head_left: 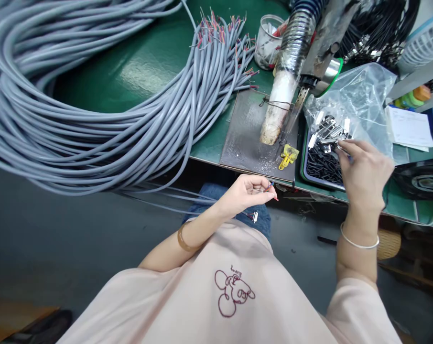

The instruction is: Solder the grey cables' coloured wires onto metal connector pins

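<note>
Reaching forward, our right hand (pixel 365 174) pinches a connector (pixel 340 149) over the tray (pixel 304 168) (left hand (pixel 247 193) nearer us, clamped on wire ends (pixel 272 187)).

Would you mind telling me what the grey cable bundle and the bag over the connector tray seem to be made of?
Grey cable bundle: likely matte plastic sheathing, bending smoothly, with coloured cores at the cut ends. Bag: thin clear plastic film, crinkled and glossy. Tray: probably dark plastic, mostly hidden.

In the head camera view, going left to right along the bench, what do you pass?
Grey cable bundle → left hand holding thin wires → yellow clip → right hand at the tray of small parts → white papers.
</note>
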Tool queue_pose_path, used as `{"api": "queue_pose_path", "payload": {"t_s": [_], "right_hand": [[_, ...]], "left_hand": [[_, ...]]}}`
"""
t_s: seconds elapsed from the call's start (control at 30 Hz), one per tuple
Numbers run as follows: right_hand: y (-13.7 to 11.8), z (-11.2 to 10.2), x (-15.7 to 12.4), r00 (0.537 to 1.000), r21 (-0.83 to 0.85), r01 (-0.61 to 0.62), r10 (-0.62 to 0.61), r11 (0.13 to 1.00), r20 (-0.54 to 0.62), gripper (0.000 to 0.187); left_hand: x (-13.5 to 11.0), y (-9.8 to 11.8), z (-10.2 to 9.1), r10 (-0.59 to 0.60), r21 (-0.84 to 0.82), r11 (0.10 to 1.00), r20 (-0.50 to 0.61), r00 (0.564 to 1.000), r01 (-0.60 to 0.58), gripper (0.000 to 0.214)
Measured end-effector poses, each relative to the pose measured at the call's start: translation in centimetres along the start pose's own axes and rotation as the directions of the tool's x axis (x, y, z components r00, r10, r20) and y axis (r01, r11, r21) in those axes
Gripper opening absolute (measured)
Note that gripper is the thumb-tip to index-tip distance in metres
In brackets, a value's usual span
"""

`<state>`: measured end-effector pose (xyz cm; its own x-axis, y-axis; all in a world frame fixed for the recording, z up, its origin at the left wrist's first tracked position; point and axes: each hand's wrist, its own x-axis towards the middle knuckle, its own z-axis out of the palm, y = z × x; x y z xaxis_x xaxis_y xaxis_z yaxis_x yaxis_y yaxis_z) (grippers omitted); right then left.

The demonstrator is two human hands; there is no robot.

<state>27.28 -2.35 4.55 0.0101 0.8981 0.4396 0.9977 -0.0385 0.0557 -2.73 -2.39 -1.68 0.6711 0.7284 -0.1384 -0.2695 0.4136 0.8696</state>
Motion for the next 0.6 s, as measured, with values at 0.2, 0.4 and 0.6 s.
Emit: {"api": "queue_pose_path", "payload": {"t_s": [0.2, 0.4, 0.6], "right_hand": [[0.6, 3.2, 3.7, 0.973, 0.077, 0.150, -0.161, 0.986, 0.168, 0.010], [-1.0, -0.4, 2.8, 0.989, 0.120, 0.120, -0.129, 0.985, 0.067, 0.029], [-8.7, -4.9, -3.2, 0.957, 0.767, -0.233, 0.280, 0.598, 0.073, 0.030]], "left_hand": [[0.1, -0.2, 0.3, -0.017, -0.069, 0.997, -0.001, 1.000, 0.017, 0.026], [0.4, 0.0, -0.1, -0.053, -0.217, 0.976, -0.090, 0.995, 0.032, 0.028], [0.8, 1.0, 0.0, 0.014, -0.133, 0.991, -0.141, 0.990, -0.033, 0.035]]}}
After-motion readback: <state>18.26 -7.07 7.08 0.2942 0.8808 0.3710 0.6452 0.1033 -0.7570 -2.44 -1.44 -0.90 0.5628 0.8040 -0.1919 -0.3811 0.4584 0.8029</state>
